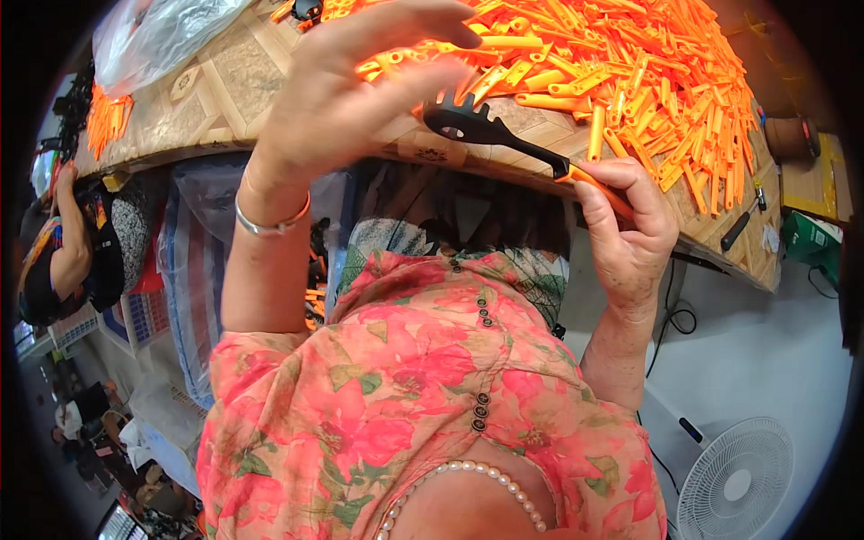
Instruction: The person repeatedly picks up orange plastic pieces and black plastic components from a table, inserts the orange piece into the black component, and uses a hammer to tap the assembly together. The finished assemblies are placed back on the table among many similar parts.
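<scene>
A spaghetti server with a black toothed head (466, 124) and an orange handle is held in front of me, above the table's near edge. My right hand (633, 216) pinches the handle between thumb and fingers. The server points left, its teeth turned up and its neck slanting down to the handle. My left hand (337, 99), smeared by motion, is beside the server's head with fingers and thumb apart. Nothing shows in that hand, and I cannot tell whether it touches the teeth. Behind the server lies a large heap of orange handles (621, 67).
A clear plastic bag (162, 40) and a small bunch of orange pieces (109, 121) lie at the table's left. A black-handled tool (740, 227) is near the right edge. A white fan (736, 484) stands lower right. Another person's arm (72, 247) shows at far left.
</scene>
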{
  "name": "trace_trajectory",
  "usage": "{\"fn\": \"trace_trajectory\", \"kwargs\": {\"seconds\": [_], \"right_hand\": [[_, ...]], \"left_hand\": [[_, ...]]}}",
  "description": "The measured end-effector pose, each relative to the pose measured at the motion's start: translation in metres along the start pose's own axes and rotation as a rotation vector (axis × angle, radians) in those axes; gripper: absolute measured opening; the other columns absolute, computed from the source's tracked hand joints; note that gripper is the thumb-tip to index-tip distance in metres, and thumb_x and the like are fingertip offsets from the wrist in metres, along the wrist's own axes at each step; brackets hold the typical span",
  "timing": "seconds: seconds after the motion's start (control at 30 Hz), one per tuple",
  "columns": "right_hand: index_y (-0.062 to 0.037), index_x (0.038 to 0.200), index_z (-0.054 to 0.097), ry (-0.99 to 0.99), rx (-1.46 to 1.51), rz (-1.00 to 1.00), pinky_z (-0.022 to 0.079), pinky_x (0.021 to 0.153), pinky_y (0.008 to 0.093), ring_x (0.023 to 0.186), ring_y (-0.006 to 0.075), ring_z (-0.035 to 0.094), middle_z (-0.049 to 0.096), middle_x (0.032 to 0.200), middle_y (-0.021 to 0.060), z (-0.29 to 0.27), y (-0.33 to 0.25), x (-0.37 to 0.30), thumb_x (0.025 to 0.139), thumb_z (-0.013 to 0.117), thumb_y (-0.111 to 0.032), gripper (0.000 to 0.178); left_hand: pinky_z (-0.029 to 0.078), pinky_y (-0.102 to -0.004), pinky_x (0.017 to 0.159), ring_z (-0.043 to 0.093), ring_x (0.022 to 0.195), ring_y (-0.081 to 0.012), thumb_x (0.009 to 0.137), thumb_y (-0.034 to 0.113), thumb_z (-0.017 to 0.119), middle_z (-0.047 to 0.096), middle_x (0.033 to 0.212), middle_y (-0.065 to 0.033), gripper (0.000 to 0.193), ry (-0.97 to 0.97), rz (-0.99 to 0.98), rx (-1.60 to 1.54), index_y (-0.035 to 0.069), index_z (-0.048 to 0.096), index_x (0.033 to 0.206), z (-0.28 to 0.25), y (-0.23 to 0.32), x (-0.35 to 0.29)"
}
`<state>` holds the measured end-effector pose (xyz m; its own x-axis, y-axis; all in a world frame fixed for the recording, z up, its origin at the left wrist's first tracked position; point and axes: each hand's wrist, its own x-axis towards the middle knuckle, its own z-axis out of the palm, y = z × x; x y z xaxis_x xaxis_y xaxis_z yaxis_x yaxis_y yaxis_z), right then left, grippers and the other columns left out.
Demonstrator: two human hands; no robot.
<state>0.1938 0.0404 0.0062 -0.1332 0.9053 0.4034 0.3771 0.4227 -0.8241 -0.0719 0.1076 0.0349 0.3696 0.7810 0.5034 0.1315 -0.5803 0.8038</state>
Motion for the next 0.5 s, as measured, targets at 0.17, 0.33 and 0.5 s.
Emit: {"fn": "trace_trajectory", "kwargs": {"seconds": [0.17,0.33,0.5], "right_hand": [[-0.0011,0.093,0.065,0.016,-0.159,-0.056,0.046,0.053,0.0243,0.067,0.0114,0.060,0.062,0.080,0.0060,0.012,-0.004,0.006,0.083,0.071,0.001,0.011],[-0.0016,0.095,0.064,0.018,-0.135,-0.116,0.048,0.054,0.0263,0.068,0.0147,0.062,0.063,0.085,0.0083,0.017,-0.001,0.003,0.083,0.070,0.003,0.014],[-0.0018,0.095,0.064,-0.048,-0.207,-0.171,0.050,0.058,0.0300,0.069,0.0210,0.064,0.063,0.085,0.0101,0.013,0.004,0.006,0.082,0.070,0.002,0.014]], "left_hand": [[0.051,-0.0411,0.076,0.063,0.078,-0.0304,0.070,0.047,0.078,0.062,0.078,-0.0093,0.047,-0.290,0.149,0.896,0.006,0.064,0.088,0.039,0.029,0.005],[0.052,-0.0417,0.080,0.063,0.074,-0.0269,0.077,0.032,0.074,0.056,0.071,-0.0065,0.029,-0.257,0.253,0.782,0.009,0.057,0.076,0.055,0.013,-0.006],[0.052,-0.0399,0.079,0.062,0.071,-0.0256,0.074,0.024,0.074,0.055,0.069,-0.0059,0.024,-0.241,0.318,0.762,0.009,0.056,0.074,0.057,0.007,-0.005]]}}
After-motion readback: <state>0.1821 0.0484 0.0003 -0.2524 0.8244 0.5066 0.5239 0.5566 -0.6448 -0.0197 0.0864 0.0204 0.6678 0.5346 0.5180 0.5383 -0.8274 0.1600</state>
